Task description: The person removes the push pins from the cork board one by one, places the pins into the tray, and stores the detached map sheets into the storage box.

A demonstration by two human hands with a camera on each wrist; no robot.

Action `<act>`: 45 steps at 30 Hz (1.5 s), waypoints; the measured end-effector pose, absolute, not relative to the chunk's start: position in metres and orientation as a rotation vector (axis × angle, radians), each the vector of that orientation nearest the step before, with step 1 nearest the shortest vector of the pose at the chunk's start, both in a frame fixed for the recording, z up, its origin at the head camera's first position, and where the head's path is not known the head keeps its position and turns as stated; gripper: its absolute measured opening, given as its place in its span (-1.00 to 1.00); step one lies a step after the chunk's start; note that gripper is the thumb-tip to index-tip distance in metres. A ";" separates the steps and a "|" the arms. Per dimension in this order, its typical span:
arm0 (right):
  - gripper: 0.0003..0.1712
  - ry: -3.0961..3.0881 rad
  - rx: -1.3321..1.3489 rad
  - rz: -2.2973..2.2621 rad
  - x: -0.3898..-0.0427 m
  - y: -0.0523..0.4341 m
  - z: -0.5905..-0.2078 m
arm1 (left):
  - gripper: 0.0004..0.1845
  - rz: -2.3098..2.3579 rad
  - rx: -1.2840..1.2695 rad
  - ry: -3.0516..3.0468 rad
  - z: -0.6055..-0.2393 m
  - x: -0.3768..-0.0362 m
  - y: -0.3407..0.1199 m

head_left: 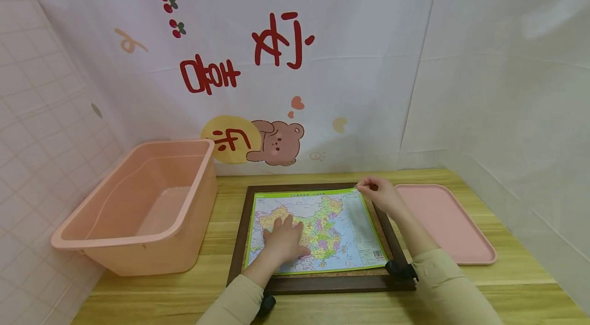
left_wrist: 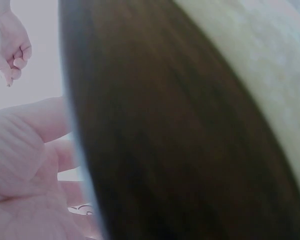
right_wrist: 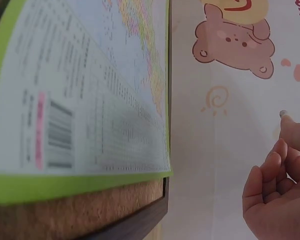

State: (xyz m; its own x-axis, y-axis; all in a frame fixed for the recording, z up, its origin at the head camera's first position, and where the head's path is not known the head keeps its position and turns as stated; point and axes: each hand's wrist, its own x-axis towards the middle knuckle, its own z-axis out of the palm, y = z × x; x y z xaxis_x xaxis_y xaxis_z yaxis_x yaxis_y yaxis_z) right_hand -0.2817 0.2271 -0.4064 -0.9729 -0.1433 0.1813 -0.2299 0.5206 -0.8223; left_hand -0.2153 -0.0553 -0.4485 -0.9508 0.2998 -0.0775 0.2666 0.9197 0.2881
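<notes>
A colourful map sheet [head_left: 332, 233] with a green border lies on a cork board in a dark wooden frame [head_left: 236, 248]. My left hand [head_left: 286, 240] rests flat on the map's lower left part, fingers spread. My right hand [head_left: 378, 194] is at the map's far right corner, fingers curled, fingertips at the sheet's edge. In the right wrist view the right hand [right_wrist: 277, 195] shows curled fingers with nothing visible in them, a little apart from the map [right_wrist: 80, 100] and the frame [right_wrist: 135, 222]. The left wrist view is filled by the blurred frame [left_wrist: 165, 140] beside my left palm [left_wrist: 25, 165].
A large pink plastic tub [head_left: 152, 258] stands to the left of the frame. A flat pink tray [head_left: 442, 222] lies to the right. The wooden table [head_left: 507, 289] ends at a cloth backdrop with a bear print [head_left: 276, 143] behind and tiled wall on the left.
</notes>
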 end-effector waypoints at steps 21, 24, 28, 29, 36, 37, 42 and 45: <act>-0.75 -2.681 0.235 1.395 -0.271 0.260 -0.409 | -0.26 0.419 0.435 2.955 -0.445 -0.213 -0.054; -0.72 -2.703 0.221 1.386 -0.268 0.265 -0.409 | -0.26 0.413 0.435 2.954 -0.444 -0.213 -0.054; -0.71 -2.716 0.201 1.355 -0.266 0.272 -0.411 | -0.26 0.401 0.433 2.955 -0.445 -0.214 -0.054; -0.72 -2.717 0.197 1.343 -0.266 0.274 -0.411 | -0.26 0.400 0.432 2.955 -0.445 -0.214 -0.054; -0.76 -2.723 0.177 1.293 -0.265 0.286 -0.412 | -0.27 0.399 0.430 2.955 -0.444 -0.213 -0.054; -0.76 -2.724 0.175 1.287 -0.264 0.287 -0.411 | -0.27 0.400 0.430 2.955 -0.444 -0.213 -0.054; -0.72 -2.723 0.162 1.291 -0.261 0.296 -0.413 | -0.27 0.402 0.433 2.954 -0.443 -0.212 -0.055; -0.68 -2.721 0.144 1.295 -0.259 0.302 -0.415 | -0.27 0.402 0.429 2.952 -0.443 -0.212 -0.054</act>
